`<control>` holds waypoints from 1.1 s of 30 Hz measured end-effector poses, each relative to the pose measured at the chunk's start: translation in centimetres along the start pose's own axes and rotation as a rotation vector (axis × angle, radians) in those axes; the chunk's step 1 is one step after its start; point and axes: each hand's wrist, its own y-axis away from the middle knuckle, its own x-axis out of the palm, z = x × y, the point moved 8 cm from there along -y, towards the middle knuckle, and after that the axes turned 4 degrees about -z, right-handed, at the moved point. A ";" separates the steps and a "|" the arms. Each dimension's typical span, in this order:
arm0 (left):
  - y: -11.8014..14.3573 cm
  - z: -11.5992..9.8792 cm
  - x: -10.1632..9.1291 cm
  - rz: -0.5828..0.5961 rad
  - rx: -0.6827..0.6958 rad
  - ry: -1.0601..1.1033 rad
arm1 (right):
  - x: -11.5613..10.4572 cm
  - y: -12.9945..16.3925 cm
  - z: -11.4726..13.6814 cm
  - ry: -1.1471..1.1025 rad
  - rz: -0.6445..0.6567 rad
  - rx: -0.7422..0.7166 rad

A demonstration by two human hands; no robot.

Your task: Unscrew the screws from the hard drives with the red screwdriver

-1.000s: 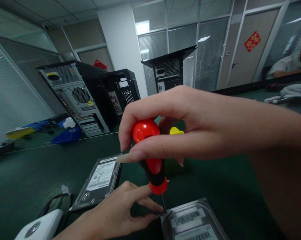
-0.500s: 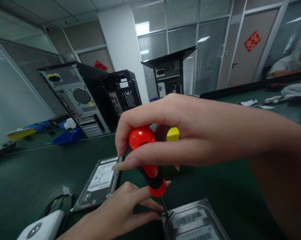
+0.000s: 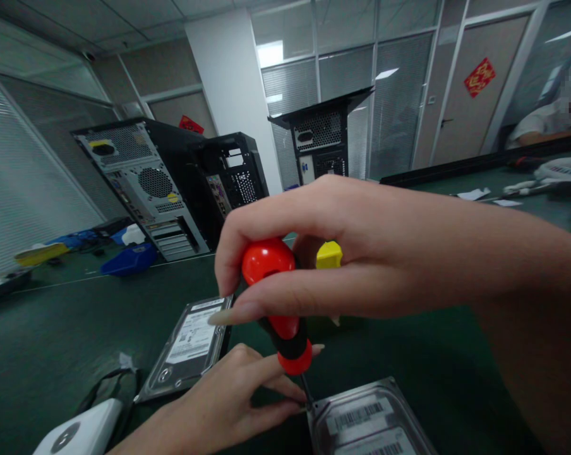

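My right hand (image 3: 356, 246) is wrapped round the red and black handle of a screwdriver (image 3: 269, 260), which points down with a slight tilt. Its thin shaft ends at the upper left corner of a silver hard drive (image 3: 368, 395) with barcode labels. Beside that corner, the thumb and a finger of my left hand (image 3: 238, 395) come together close to the screwdriver's tip. Whatever they may pinch is too small to tell. Another hard drive (image 3: 191, 338), with a white label, lies left of my hands. A yellow object (image 3: 329, 254) shows partly behind my right hand.
Computer cases (image 3: 172, 183) stand at the back left, and another case (image 3: 321, 136) at the back centre. A blue scoop-like tray (image 3: 129, 258) is near them. At the lower left lies a white device (image 3: 79, 430) beside a dark strap. A person (image 3: 546, 123) sits at the far right.
The screwdriver has shifted slightly left, its tip moving from the drive's top corner toward my left fingertips. My left hand and the drives stay almost still.
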 end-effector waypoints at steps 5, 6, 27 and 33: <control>0.1 -0.2 0.2 0.006 0.041 0.006 | 0.0 0.1 0.1 0.000 0.000 -0.012; 0.2 -0.2 0.2 0.005 0.046 0.007 | -0.1 0.1 0.2 0.004 -0.007 -0.024; 0.8 1.5 0.6 -0.013 -0.070 -0.038 | -0.1 0.3 1.1 0.034 -0.037 -0.120; 0.9 1.7 0.9 -0.013 -0.089 -0.009 | -0.1 0.3 0.8 0.039 -0.029 -0.081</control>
